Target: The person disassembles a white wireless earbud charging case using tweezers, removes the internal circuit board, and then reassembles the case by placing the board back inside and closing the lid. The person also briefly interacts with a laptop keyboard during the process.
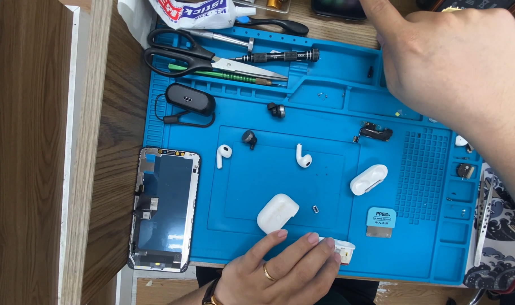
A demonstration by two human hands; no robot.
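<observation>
Left hand (280, 270) at bottom edge of blue silicone work mat (325, 113), gold ring on one finger, fingers pinched on small white plastic earbud-case shell (343, 249); index fingertip just beside closed white oval earbud charging case (278, 213). Shell resting on front margin of mat, partly hidden under fingertips.

Right hand (455, 62) raised over top right corner of mat, index finger extended toward dark flat object (337, 8) on wooden table at upper edge. Nothing seen in that hand; whether other fingers curled fully or loose, cannot tell.

On central panel of mat: white earbud with stem (223, 155) left, second white earbud with stem (302, 156) middle, well apart. Small black earbud (249, 137) between and above them; another small black earbud (276, 109) higher up. Second white case piece (369, 179) right of centre, lying tilted. Tiny metal ring-shaped part (315, 209) just beside closed charging case. Blue-handled flat scraper (380, 221) near grid section. Small black flex-cable part (375, 133) above it.

Upper left tray: black-handled scissors (201, 55), black precision screwdriver (277, 56), green-handled tool (223, 73). Black oval earbud case with loop strap (190, 100) below these.

Off mat, left: phone display panel (164, 209), back side up, on wooden table surface (113, 141).
</observation>
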